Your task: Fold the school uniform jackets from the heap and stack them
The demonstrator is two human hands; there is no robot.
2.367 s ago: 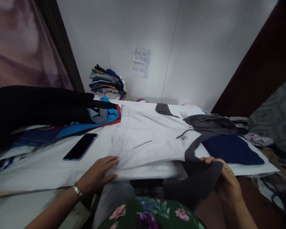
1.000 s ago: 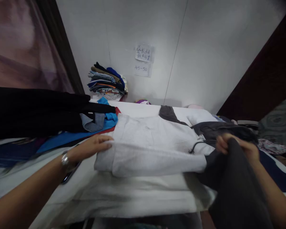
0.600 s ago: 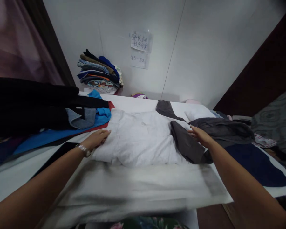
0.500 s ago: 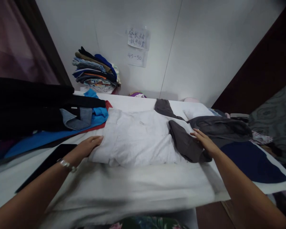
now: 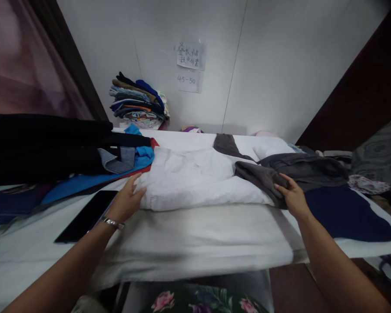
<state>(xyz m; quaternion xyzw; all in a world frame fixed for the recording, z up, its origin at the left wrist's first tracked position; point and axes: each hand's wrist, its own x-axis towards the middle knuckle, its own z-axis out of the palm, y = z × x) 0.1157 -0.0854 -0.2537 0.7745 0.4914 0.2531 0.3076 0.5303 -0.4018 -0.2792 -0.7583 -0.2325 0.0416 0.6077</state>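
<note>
A white garment (image 5: pixel 195 178) with dark grey sleeves lies lengthwise across the cloth-covered table (image 5: pixel 202 243) in front of me. At its left end, my left hand (image 5: pixel 128 198) holds the near corner between thumb and fingers. On the right, my right hand (image 5: pixel 291 195) grips the end of a grey sleeve (image 5: pixel 257 174), which lies folded over the white body. The other grey sleeve (image 5: pixel 228 144) stretches toward the back of the table. Fabric hides some of the fingertips.
A black tablet-like slab (image 5: pixel 86 217) lies by my left forearm. Black clothing (image 5: pixel 45 148) and blue cloth (image 5: pixel 84 187) are piled left. Folded clothes (image 5: pixel 138 102) are stacked at the back. Dark grey (image 5: pixel 306 169) and navy garments (image 5: pixel 348 213) lie right.
The white garment's near edge has shifted away from me and lies straighter. My left hand has moved right onto its corner; the right hand has closed on the grey sleeve. The view has shifted slightly.
</note>
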